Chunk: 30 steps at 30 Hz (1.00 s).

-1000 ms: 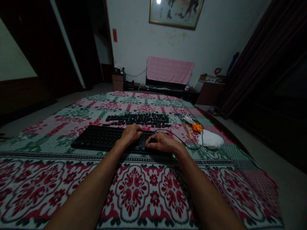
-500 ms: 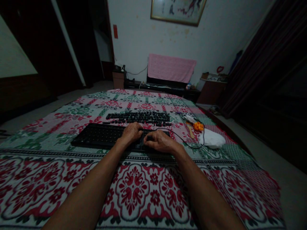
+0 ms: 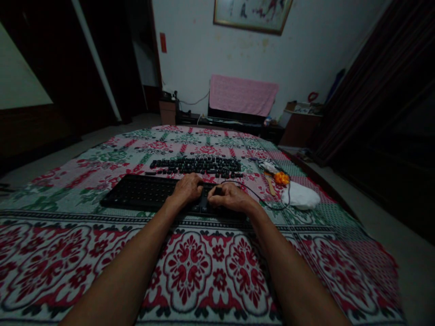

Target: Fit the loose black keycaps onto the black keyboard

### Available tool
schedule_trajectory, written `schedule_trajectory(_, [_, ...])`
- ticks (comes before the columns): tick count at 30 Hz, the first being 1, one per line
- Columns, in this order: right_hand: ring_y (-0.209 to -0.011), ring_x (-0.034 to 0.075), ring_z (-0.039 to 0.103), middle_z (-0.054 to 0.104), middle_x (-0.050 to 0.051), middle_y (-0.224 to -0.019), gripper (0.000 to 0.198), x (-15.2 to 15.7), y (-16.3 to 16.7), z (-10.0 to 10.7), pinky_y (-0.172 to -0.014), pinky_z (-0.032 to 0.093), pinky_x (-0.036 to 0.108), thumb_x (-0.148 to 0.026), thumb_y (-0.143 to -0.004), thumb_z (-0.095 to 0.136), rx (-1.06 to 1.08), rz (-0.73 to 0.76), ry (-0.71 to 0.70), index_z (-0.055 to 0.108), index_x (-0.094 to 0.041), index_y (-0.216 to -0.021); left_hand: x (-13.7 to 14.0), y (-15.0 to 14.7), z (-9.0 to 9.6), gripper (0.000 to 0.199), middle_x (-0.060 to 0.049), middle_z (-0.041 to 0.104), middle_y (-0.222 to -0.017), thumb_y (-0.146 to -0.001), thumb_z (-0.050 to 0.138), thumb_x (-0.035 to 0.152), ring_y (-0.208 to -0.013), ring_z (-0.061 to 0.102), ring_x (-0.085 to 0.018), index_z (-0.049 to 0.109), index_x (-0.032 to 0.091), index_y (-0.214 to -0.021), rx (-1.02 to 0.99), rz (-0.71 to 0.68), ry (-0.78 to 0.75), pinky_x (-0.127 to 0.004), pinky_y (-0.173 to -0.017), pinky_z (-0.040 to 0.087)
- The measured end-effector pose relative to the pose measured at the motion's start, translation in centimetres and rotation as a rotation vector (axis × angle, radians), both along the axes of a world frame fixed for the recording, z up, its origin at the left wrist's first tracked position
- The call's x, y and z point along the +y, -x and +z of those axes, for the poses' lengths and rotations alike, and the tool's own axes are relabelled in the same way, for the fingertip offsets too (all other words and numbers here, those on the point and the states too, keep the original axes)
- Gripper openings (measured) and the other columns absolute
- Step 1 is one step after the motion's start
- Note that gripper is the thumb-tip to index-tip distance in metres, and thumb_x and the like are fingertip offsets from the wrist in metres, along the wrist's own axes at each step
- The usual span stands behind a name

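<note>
A black keyboard (image 3: 142, 191) lies on the patterned cloth, and rows of bare key sockets show on its left part. My left hand (image 3: 186, 187) rests over its middle, fingers curled down onto it and gripping it, with the fingertips partly hidden. Just to the right, my right hand (image 3: 229, 195) is closed in a pinch above the keyboard's right part. Between its thumb and fingers is a small black piece (image 3: 218, 191) that looks like a keycap; its shape is mostly hidden. Behind the keyboard, many loose black keycaps (image 3: 197, 164) lie in rough rows.
The red, green and white cloth (image 3: 190, 271) covers the table. On the right lie a black cable (image 3: 261, 199), an orange bundle (image 3: 282, 178), a flat wooden piece (image 3: 270, 184) and a white bag (image 3: 301, 196). A pink towel (image 3: 243, 95) hangs over something by the far wall.
My right hand has shifted slightly to the right and up with the small black piece, uncovering more of the keyboard between the hands. My left hand has stayed put.
</note>
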State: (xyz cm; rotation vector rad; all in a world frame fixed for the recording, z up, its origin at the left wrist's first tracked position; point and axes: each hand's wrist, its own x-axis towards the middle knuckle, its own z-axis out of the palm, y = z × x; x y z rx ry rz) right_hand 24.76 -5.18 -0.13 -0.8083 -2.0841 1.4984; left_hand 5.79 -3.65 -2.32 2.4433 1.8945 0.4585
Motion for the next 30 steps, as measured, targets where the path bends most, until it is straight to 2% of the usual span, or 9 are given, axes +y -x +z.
schedule_trajectory(5, [-0.054, 0.008, 0.048, 0.056, -0.002, -0.06, 0.023, 0.0, -0.3, 0.1, -0.055, 0.04, 0.021, -0.036, -0.07, 0.065, 0.047, -0.055, 0.089, 0.06, -0.014, -0.074, -0.1, 0.0, 0.2, 0.033, -0.007, 0.065, -0.111, -0.08, 0.049, 0.025, -0.106, 0.057, -0.021, 0.068, 0.02, -0.106, -0.004, -0.009, -0.002, -0.03, -0.096, 0.042])
schedule_trajectory(9, [-0.055, 0.009, 0.051, 0.058, -0.002, -0.061, 0.023, 0.1, -0.6, 0.3, -0.055, 0.04, 0.021, -0.036, -0.069, 0.065, 0.046, -0.144, 0.039, 0.062, -0.014, -0.076, -0.2, 0.6, 1.5, 0.037, -0.005, 0.067, -0.109, -0.076, 0.051, 0.021, -0.104, 0.058, -0.02, 0.068, 0.02, -0.108, -0.124, -0.054, 0.06, -0.027, -0.093, 0.043])
schedule_trajectory(15, [-0.061, 0.011, 0.055, 0.061, -0.002, -0.066, 0.021, 0.6, -0.8, 0.6, -0.063, 0.044, 0.024, -0.035, -0.068, 0.066, 0.188, -0.298, -0.074, 0.063, -0.016, -0.077, -1.3, 0.0, 3.7, 0.037, 0.0, 0.068, -0.085, -0.069, 0.056, 0.024, -0.076, 0.06, -0.016, 0.07, 0.014, -0.102, -0.499, -0.379, 0.408, -0.022, -0.067, 0.045])
schedule_trajectory(18, [-0.062, 0.011, 0.057, 0.062, -0.001, -0.067, 0.02, 0.7, -0.7, 0.7, -0.064, 0.046, 0.025, -0.035, -0.069, 0.065, 0.229, -0.38, -0.119, 0.063, -0.016, -0.076, -1.5, -0.8, 3.5, 0.03, 0.002, 0.063, -0.072, -0.069, 0.055, 0.024, -0.066, 0.055, -0.012, 0.07, 0.012, -0.091, -0.604, -0.481, 0.46, -0.021, -0.061, 0.041])
schedule_trajectory(20, [-0.065, 0.012, 0.058, 0.064, 0.0, -0.069, 0.019, 0.8, -0.7, 0.6, -0.067, 0.047, 0.026, -0.035, -0.069, 0.065, 0.238, -0.403, -0.141, 0.063, -0.017, -0.077, -1.4, -1.0, 3.0, 0.027, 0.003, 0.06, -0.066, -0.07, 0.053, 0.023, -0.061, 0.052, -0.011, 0.07, 0.011, -0.088, -0.652, -0.464, 0.447, -0.02, -0.057, 0.039])
schedule_trajectory(22, [-0.07, 0.013, 0.06, 0.066, 0.001, -0.074, 0.019, 0.8, -0.6, 0.4, -0.071, 0.048, 0.027, -0.034, -0.071, 0.064, 0.236, -0.368, -0.166, 0.064, -0.017, -0.078, -1.2, -1.1, 2.4, 0.026, 0.003, 0.059, -0.062, -0.071, 0.052, 0.022, -0.058, 0.051, -0.011, 0.071, 0.011, -0.086, -0.614, -0.419, 0.402, -0.02, -0.054, 0.036])
schedule_trajectory(26, [-0.075, 0.014, 0.062, 0.068, 0.002, -0.079, 0.02, 0.8, -1.0, 0.5, -0.075, 0.049, 0.027, -0.035, -0.072, 0.064, 0.217, -0.278, -0.195, 0.067, -0.017, -0.081, -0.9, -0.8, 1.8, 0.026, 0.0, 0.064, -0.065, -0.072, 0.051, 0.018, -0.061, 0.056, -0.013, 0.073, 0.015, -0.085, -0.325, -0.344, 0.187, -0.021, -0.057, 0.037])
schedule_trajectory(28, [-0.072, 0.014, 0.062, 0.068, 0.002, -0.077, 0.022, 0.9, -1.4, 0.8, -0.073, 0.049, 0.028, -0.036, -0.07, 0.065, 0.221, -0.318, -0.187, 0.067, -0.017, -0.081, -0.9, -0.5, 1.9, 0.027, -0.002, 0.067, -0.071, -0.073, 0.05, 0.017, -0.067, 0.059, -0.014, 0.074, 0.018, -0.087, -0.233, -0.326, 0.099, -0.022, -0.062, 0.039])
schedule_trajectory(30, [-0.07, 0.015, 0.062, 0.067, 0.002, -0.075, 0.023, 1.2, -2.0, 0.8, -0.07, 0.05, 0.028, -0.037, -0.07, 0.065, 0.243, -0.437, -0.194, 0.067, -0.017, -0.081, -0.7, -0.2, 2.0, 0.029, -0.003, 0.069, -0.078, -0.074, 0.05, 0.019, -0.073, 0.06, -0.015, 0.074, 0.02, -0.091, -0.202, -0.282, 0.037, -0.022, -0.067, 0.041])
